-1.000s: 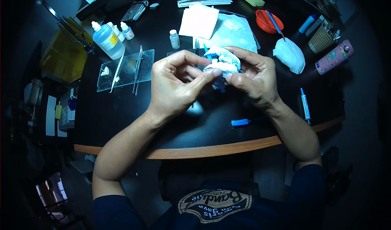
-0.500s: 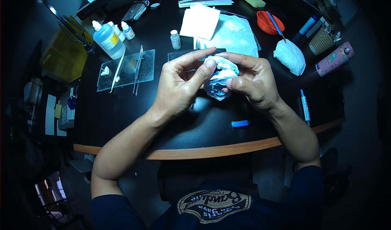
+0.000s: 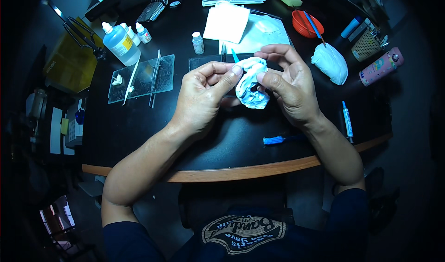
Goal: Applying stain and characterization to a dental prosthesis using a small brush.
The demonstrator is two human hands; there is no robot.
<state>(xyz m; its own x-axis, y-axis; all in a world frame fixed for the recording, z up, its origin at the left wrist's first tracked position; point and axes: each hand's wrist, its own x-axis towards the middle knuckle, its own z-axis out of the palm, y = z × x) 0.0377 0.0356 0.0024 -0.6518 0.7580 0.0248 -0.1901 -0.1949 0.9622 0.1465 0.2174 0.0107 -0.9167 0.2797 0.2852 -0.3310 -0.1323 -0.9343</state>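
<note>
A pale plaster dental cast (image 3: 252, 96) is held up over the dark table, its hollow side partly turned toward me. My left hand (image 3: 204, 94) is closed on its left edge, with the thumb on top and the fingers behind. My right hand (image 3: 293, 88) presses its thumb on the cast's right side; the index finger is raised off it, and the other fingers are partly hidden. Behind the cast, a thin blue tip (image 3: 234, 54) and a dark tray (image 3: 199, 63) show. A blue-bristled brush (image 3: 273, 140) lies near the right forearm.
At the left, a glass slab (image 3: 147, 72) bears a white spatula and metal instruments, with a liquid bottle (image 3: 121, 44) behind. A vial (image 3: 198, 44), white pad (image 3: 226, 24), orange bowl (image 3: 303, 26), white bag (image 3: 330, 65), pink bottle (image 3: 381, 66) and syringe (image 3: 347, 120) stand or lie around.
The cast has been turned so that the row of teeth seen before is no longer plain. My right index finger has lifted away from its top edge.
</note>
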